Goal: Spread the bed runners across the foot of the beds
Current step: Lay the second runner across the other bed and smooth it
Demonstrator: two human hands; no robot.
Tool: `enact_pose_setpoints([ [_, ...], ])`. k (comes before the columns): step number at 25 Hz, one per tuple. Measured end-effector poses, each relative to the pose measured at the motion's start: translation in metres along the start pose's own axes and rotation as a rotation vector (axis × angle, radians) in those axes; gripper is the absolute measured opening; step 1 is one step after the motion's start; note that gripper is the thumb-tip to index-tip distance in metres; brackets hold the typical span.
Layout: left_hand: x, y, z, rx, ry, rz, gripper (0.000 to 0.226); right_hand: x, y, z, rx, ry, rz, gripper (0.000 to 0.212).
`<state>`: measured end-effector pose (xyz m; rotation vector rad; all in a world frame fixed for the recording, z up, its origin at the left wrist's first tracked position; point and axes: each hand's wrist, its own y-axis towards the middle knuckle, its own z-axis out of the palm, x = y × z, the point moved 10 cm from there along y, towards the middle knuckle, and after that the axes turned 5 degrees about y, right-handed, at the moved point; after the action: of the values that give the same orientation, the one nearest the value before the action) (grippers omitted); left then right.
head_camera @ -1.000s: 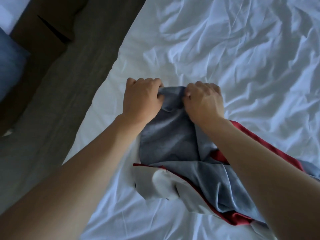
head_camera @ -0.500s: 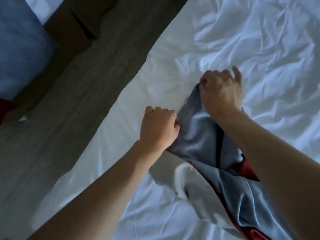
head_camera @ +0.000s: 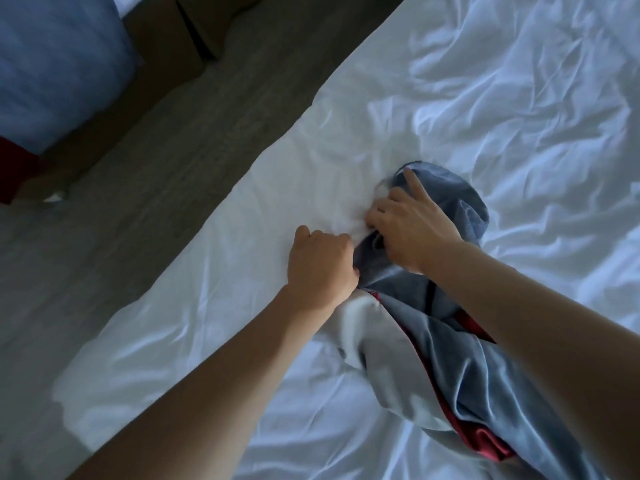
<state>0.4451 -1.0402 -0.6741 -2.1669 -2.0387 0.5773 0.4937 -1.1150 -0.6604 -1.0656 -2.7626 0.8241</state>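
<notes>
Head view, going L to R: a strip of grey-brown floor (head_camera: 166, 174) ran diagonally between two beds. At far upper L sat the 2nd bed (head_camera: 59, 64), bluish in the dim light, w/ a bit of dark red cloth (head_camera: 14, 171) at its lower edge; couldn't tell what that cloth was. A brown piece of furniture (head_camera: 180, 32) stood at top, beside that bed.

The near bed (head_camera: 519, 116), covered in a wrinkled white sheet, filled the centre and R side, its edge running diagonally from lower L to upper R.

Left hand (head_camera: 320, 263) was fisted, knuckles up, fingers curled tight on the runner's near-L edge, close to the bed's edge. Just R of it, nearly touching, the right hand (head_camera: 408, 226) lay over the bunched cloth, most fingers curled into a fold, index finger stretched out toward the far tip.

One bed runner (head_camera: 485, 393) in view: grey w/ red trim and a whitish underside, crumpled, not flat. Its far end bulged out past the R hand's fingertips; the rest trailed back under the R forearm toward lower R and out of frame. Both grips sat at the runner's far end, so the bulk of the cloth lay behind the hands.

Count: 2 hands, 1 runner, 2 beds.
</notes>
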Motion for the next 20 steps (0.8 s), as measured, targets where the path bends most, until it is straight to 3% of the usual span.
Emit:
enact_pose_setpoints([
  [3,0.003,-0.016,0.016,0.123,-0.015,-0.018,0.013,0.009,-0.01,0.005,0.044,-0.032,-0.008,0.034],
  [5,0.01,-0.026,0.019,0.176,-0.016,-0.036,0.013,0.02,-0.012,0.003,0.053,-0.045,-0.037,0.03],
  [8,0.031,-0.041,0.006,0.151,0.015,-0.076,0.02,0.033,-0.01,-0.024,-0.101,-0.006,-0.062,0.011],
  [11,0.072,-0.051,-0.018,0.076,0.069,-0.152,0.025,0.053,0.001,-0.054,-0.215,-0.005,-0.109,0.015],
  [20,0.188,-0.045,-0.036,0.056,0.115,-0.264,0.034,0.098,0.093,-0.095,-0.225,0.027,-0.103,0.015],
])
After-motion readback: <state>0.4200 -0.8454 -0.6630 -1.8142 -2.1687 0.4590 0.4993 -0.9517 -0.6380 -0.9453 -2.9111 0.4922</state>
